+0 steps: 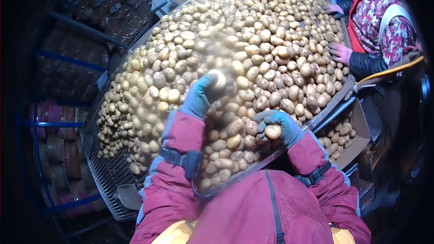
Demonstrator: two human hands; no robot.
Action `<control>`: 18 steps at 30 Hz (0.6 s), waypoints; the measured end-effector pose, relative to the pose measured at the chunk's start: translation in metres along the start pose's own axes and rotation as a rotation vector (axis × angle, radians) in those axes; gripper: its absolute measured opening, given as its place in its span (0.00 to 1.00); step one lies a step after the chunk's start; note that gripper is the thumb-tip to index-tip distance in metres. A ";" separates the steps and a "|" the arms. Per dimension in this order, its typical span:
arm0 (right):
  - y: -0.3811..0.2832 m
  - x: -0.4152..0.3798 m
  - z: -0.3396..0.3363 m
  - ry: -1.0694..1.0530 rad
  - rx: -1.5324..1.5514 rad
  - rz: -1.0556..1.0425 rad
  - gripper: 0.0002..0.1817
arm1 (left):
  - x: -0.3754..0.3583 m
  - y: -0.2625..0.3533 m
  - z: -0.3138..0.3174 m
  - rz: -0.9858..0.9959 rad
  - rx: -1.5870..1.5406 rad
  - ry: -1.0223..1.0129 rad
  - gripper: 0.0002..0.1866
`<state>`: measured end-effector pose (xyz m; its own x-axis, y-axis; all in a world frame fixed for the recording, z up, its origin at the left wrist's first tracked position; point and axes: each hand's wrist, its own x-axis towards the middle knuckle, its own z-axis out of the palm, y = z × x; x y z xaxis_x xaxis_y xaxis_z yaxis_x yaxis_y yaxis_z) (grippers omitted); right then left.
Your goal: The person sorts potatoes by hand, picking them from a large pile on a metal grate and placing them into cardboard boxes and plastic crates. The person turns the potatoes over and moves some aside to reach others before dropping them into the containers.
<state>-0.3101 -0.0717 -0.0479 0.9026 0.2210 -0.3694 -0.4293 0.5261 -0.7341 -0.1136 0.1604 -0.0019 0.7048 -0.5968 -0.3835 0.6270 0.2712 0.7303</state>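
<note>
A large heap of potatoes (271, 58) fills the table in front of me. My left hand (201, 95), in a blue-grey glove, reaches out over the middle of the heap with its fingers closed round a pale potato (219, 79); a blurry patch hides part of the fingertips. Nearer my body, my right hand (282, 124), gloved the same way, is curled round another potato (272, 131) close to the table's front edge. Potatoes lie close about both hands.
A slatted metal grate (110, 176) forms the table's left end. Across on the right a co-worker's pink-gloved hand (340, 53) rests at the heap's edge. A cardboard box (357, 142) of potatoes stands below the right rim. Blue-framed racks (58, 124) stand at left.
</note>
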 end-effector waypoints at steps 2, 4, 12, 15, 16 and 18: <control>-0.018 -0.010 0.015 0.013 -0.107 -0.029 0.25 | -0.006 -0.020 0.001 -0.131 -0.121 -0.096 0.36; -0.024 -0.017 0.019 0.034 -0.075 0.017 0.25 | -0.010 -0.041 0.010 -0.123 -0.105 -0.020 0.31; -0.006 -0.040 -0.003 0.120 0.270 0.133 0.22 | -0.014 -0.039 -0.002 0.198 1.065 0.326 0.25; 0.010 -0.045 -0.012 0.131 0.371 0.151 0.21 | 0.002 -0.014 -0.008 0.017 1.402 0.390 0.29; 0.007 -0.050 -0.011 0.123 0.311 0.130 0.20 | 0.006 -0.022 -0.008 0.080 1.610 0.358 0.31; 0.017 -0.053 -0.019 0.065 0.232 0.075 0.20 | 0.014 -0.048 -0.008 0.223 2.019 0.283 0.36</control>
<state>-0.3657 -0.0900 -0.0514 0.8611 0.2172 -0.4597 -0.4698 0.6859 -0.5558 -0.1314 0.1449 -0.0471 0.8466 -0.5158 -0.1315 -0.4973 -0.8545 0.1501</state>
